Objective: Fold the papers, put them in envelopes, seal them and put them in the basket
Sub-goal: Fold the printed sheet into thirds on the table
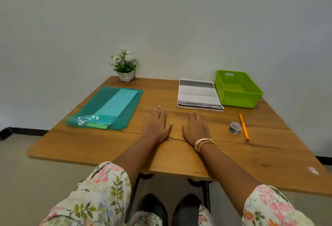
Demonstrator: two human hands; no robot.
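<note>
My left hand (158,124) and my right hand (195,127) lie flat, palms down, side by side on the wooden table (93,146), holding nothing. A stack of printed papers (198,94) lies beyond my right hand. A green plastic basket (237,89) stands to the right of the papers, with nothing visible inside. To the far left lies a teal transparent folder (100,105) with pale envelopes (117,104) inside it. A roll of tape (235,128) sits to the right of my right hand.
An orange pen (244,126) lies beside the tape roll. A small white pot of artificial flowers (124,66) stands at the table's back edge against the wall. The table's near edge runs above my knees and shoes.
</note>
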